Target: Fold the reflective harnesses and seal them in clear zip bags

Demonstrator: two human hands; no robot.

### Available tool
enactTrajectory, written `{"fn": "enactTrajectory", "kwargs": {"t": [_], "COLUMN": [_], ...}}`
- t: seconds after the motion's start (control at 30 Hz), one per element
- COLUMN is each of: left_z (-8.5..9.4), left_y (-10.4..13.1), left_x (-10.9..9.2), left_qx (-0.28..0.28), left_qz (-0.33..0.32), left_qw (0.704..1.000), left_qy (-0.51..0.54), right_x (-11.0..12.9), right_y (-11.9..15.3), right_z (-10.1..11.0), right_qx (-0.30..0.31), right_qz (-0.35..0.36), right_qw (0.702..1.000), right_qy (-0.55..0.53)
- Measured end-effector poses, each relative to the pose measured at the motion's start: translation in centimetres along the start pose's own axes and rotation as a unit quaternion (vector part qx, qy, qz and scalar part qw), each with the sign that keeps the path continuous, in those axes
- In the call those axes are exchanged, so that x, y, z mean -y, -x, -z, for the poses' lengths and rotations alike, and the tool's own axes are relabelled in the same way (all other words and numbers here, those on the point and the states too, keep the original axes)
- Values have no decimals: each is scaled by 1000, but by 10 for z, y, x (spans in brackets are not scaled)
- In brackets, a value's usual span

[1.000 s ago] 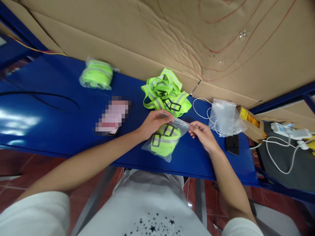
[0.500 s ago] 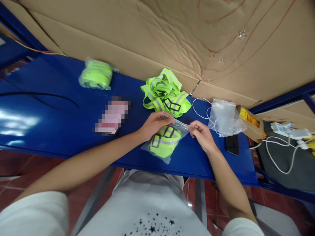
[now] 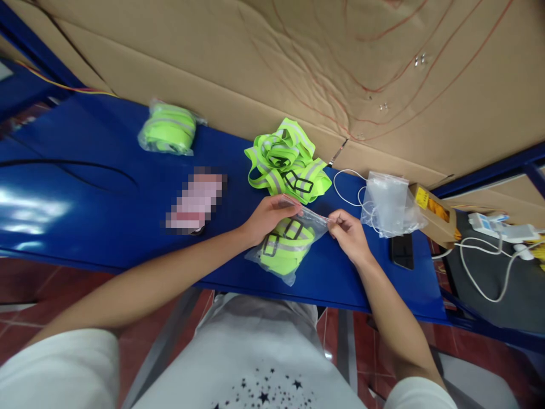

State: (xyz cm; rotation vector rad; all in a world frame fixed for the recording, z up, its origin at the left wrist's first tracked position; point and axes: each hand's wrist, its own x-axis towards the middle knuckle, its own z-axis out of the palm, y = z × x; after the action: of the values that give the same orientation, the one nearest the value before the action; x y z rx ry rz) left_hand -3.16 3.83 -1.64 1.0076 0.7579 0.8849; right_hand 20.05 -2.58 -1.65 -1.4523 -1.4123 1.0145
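A clear zip bag lies near the table's front edge, with a folded neon-yellow reflective strap and its black buckles inside. My left hand pinches the bag's top edge at its left end, thumb over the seal strip. At the strip's right end, the fingertips of my right hand are closed on the bag's corner. Just beyond my hands sits a loose heap of neon-yellow reflective straps with a black buckle on top.
On the blue table, a packed bag of straps stands back left, near a blurred-out pink item. To the right are clear bags, a dark phone, a cardboard box and white cables. A cardboard wall bounds the back.
Both hands keep their hold on the bag's top edge. Apart from a very slight shift of the view, nothing visibly differs.
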Motion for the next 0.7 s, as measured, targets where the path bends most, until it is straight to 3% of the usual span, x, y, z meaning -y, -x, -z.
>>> {"fn": "enactTrajectory", "kwargs": {"t": [0.7], "left_z": [-3], "left_y": [0], "left_x": [6], "left_qx": [14], "left_qz": [17], "left_qw": [1000], "left_qy": [-7], "right_x": [4], "right_y": [1], "right_z": [-8], "right_qx": [27], "right_qz": [8], "right_qw": [1000], "right_qy": [-3]}}
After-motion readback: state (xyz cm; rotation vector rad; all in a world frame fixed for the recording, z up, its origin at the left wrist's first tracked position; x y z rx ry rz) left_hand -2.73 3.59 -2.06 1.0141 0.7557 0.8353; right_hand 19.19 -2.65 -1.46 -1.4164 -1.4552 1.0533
